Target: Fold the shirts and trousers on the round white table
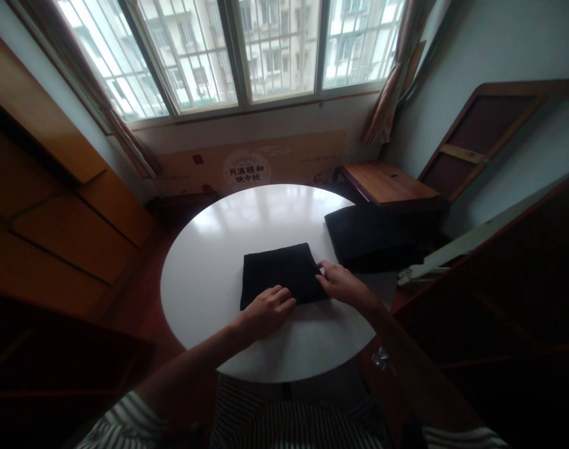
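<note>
A folded black cloth (279,271) lies flat in a neat, roughly square shape on the white oval table (195,268); whether it is a garment I cannot tell. At its near edge, my left hand (271,307) rests with curled fingers closed on the fabric, palm side hidden. My right hand (343,284) pinches the cloth's right edge between thumb and fingers. Beyond that hand, a second, larger black folded cloth (369,237) lies at the table's right side, partly over the rim and touched by neither hand.
A wooden stool or small table (390,182) stands behind on the right, near a leaning wooden frame (490,125). Dark furniture panels flank me at lower left and right. An orange-brown cabinet (69,224) is at left, and barred windows (279,50) with curtains are ahead.
</note>
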`<state>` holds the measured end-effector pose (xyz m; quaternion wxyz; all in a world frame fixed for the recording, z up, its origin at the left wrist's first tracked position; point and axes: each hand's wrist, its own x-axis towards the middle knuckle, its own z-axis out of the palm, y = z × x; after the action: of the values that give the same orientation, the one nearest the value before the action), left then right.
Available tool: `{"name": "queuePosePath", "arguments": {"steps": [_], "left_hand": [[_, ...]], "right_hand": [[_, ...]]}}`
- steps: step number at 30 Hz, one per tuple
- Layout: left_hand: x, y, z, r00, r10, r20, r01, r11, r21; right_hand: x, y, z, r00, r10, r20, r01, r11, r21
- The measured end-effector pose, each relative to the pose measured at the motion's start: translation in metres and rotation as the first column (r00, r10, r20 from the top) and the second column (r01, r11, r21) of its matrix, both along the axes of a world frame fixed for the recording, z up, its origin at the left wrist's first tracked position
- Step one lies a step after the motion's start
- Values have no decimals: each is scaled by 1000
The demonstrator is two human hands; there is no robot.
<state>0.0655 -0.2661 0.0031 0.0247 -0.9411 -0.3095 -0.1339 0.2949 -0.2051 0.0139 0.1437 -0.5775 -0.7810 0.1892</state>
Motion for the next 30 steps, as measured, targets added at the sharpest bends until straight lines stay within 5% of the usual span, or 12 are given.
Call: {"name": "queuePosePath", "arguments": {"steps": [4, 8, 11, 14, 17, 21, 23, 26, 28, 30], "left_hand": [[-13, 6, 15, 981, -46, 187, 73, 987, -142], [-52, 59, 28, 861, 325, 392, -246, 939, -239], [-88, 107, 28, 752, 590, 295, -399, 762, -510], [-107, 130, 22, 754, 646, 120, -329, 530, -782], [-109, 131, 19, 812, 580, 63, -259, 456, -852], [-104, 120, 29, 841, 529, 113, -205, 504, -839], [-103, 113, 45, 839, 502, 209, -194, 635, -747], [-102, 102, 76, 811, 429, 398, -313, 893, -324], [-103, 95, 94, 839, 325, 437, -371, 928, 23], [-105, 86, 99, 901, 237, 363, -342, 903, 260]], "right_hand": [[-12, 27, 17, 995, -67, 78, 57, 990, 126], [-24, 73, 38, 977, 79, 199, -83, 996, 12], [-32, 106, 52, 941, 243, 234, -207, 964, -169], [-43, 126, 60, 896, 371, 245, -274, 895, -353], [-50, 133, 61, 850, 462, 253, -321, 836, -446], [-42, 131, 65, 822, 546, 163, -464, 807, -364], [-33, 125, 74, 829, 547, 118, -514, 828, -224], [-23, 106, 97, 888, 434, 149, -456, 873, 172], [-22, 88, 108, 915, 318, 248, -400, 801, 446], [-24, 69, 108, 901, 198, 386, -408, 687, 601]]}}
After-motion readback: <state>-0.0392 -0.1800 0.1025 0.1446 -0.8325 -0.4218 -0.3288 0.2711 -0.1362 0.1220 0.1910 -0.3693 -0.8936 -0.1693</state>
